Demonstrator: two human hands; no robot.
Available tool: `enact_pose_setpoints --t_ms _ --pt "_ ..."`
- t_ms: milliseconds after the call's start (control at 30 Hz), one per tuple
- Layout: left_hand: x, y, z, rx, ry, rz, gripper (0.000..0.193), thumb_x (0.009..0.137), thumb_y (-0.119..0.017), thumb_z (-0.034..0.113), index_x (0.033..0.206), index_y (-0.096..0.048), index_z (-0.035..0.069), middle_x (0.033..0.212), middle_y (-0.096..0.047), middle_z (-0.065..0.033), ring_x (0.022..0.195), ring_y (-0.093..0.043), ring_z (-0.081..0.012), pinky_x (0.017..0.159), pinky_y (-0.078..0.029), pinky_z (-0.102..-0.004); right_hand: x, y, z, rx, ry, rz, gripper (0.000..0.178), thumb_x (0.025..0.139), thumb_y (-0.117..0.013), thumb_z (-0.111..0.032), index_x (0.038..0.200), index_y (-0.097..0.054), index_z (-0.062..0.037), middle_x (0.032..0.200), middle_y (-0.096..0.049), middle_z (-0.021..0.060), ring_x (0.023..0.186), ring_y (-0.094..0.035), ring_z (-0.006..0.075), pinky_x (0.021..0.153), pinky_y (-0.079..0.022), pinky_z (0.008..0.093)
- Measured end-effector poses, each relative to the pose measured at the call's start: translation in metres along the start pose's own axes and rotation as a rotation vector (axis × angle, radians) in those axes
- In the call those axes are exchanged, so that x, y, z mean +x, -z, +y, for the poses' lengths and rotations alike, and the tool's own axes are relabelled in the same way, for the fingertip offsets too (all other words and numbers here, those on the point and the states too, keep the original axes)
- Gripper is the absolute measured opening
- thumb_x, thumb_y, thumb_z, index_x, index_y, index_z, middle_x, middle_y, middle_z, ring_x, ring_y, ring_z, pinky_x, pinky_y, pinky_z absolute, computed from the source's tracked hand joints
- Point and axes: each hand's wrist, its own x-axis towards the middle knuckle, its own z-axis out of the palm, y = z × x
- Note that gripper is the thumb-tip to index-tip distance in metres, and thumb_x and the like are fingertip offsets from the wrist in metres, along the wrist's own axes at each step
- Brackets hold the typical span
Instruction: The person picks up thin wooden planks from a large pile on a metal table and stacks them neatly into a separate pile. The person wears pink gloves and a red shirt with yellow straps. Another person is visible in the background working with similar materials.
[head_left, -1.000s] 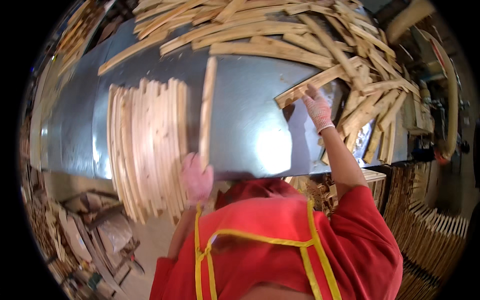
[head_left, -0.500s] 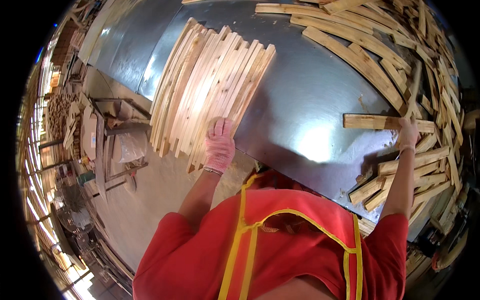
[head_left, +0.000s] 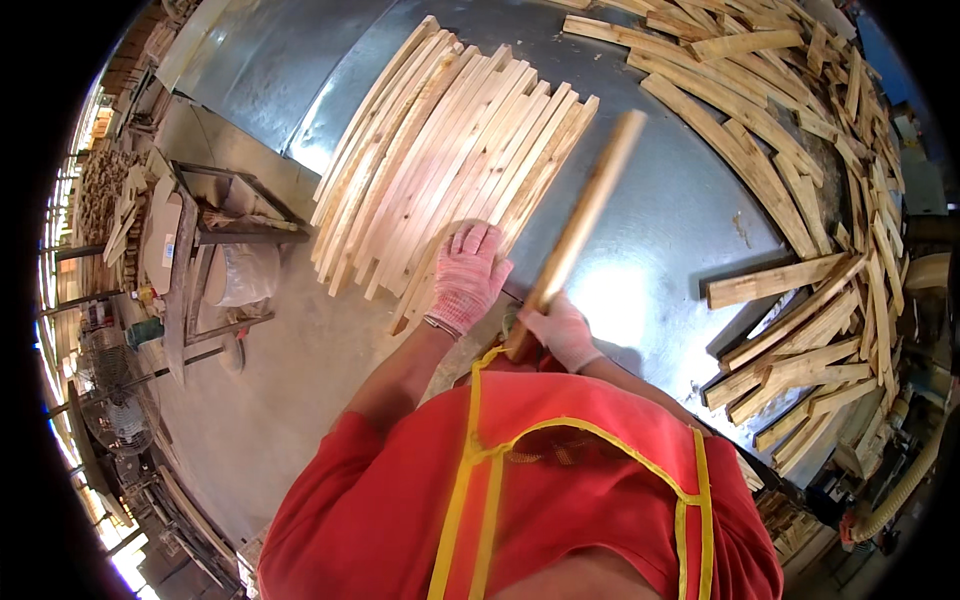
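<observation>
Pale wooden strips [head_left: 450, 160] lie side by side in a slightly curved row on the metal table [head_left: 670, 210]. My left hand [head_left: 468, 278], in a pinkish knit glove, rests on the near right end of that row, its fingers stretched and thumb apart. Just right of the row, my gloved right hand [head_left: 564, 332] grips a single wooden strip [head_left: 592, 200] near its lower end. The strip slants away up and to the right, blurred by motion, apart from the row at its far end.
A loose heap of wooden strips [head_left: 735, 140] spreads along the table's far and right sides. Shorter pieces [head_left: 800, 375] are stacked crosswise at the near right. Left of the table stand a dark frame stand [head_left: 185, 270] and a fan [head_left: 125, 415] on the floor side.
My right hand has come left from the heap, bringing a wooden strip over beside the row. My left hand stays at the row's near end.
</observation>
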Motion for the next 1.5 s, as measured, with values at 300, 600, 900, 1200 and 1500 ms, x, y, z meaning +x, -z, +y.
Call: enact_pose_setpoints --t_ms 300,600,900,1200,1500 --pt "0.007 0.007 -0.008 -0.128 -0.077 0.021 0.041 0.093 -0.069 0.029 0.13 -0.064 0.013 0.138 -0.057 -0.0076 0.133 -0.053 -0.0307 0.11 -0.042 -0.0493 0.182 0.154 -0.103 -0.276 0.585 -0.049 0.043 0.1 -0.064 -0.033 0.135 -0.064 -0.0082 0.128 -0.073 0.0124 0.122 -0.066 0.0296 0.107 -0.053 0.0372" --pt "0.037 0.003 -0.011 -0.07 0.053 0.028 0.05 0.092 -0.072 0.036 0.134 -0.064 0.012 0.12 -0.066 -0.0094 0.11 -0.063 -0.0348 0.095 -0.05 -0.0506 0.191 0.174 -0.216 -1.051 0.381 0.285 0.089 0.093 -0.069 -0.066 0.164 -0.039 -0.0196 0.152 -0.059 0.0193 0.144 -0.051 0.0396 0.119 -0.042 0.0489" --pt "0.117 0.067 -0.03 -0.132 0.126 -0.024 0.026 0.101 -0.065 0.026 0.116 -0.069 0.004 0.117 -0.072 -0.015 0.11 -0.069 -0.0273 0.092 -0.057 -0.0465 0.069 0.095 -0.091 -0.397 0.003 -0.21 0.09 0.094 -0.072 -0.046 0.163 -0.033 -0.0034 0.152 -0.056 0.0234 0.141 -0.054 0.0344 0.122 -0.041 0.0363" --pt "0.092 0.071 -0.163 0.546 0.142 -0.057 0.081 0.087 -0.07 0.02 0.162 -0.038 0.015 0.161 -0.045 -0.0126 0.14 -0.05 -0.0387 0.111 -0.05 -0.0498 0.082 0.196 -0.044 -0.22 0.354 0.112 0.07 0.088 -0.07 -0.046 0.142 -0.059 -0.0037 0.145 -0.063 0.0191 0.135 -0.061 0.0313 0.112 -0.048 0.0345" --pt "0.054 -0.011 -0.038 0.179 -0.08 0.061 0.083 0.092 -0.074 0.025 0.163 -0.037 0.005 0.169 -0.037 -0.0165 0.158 -0.034 -0.0331 0.134 -0.019 -0.0436 0.038 0.45 -0.003 -0.833 -0.199 0.706 0.076 0.085 -0.078 -0.047 0.149 -0.051 -0.0138 0.15 -0.057 0.0181 0.136 -0.058 0.0356 0.11 -0.049 0.0478"
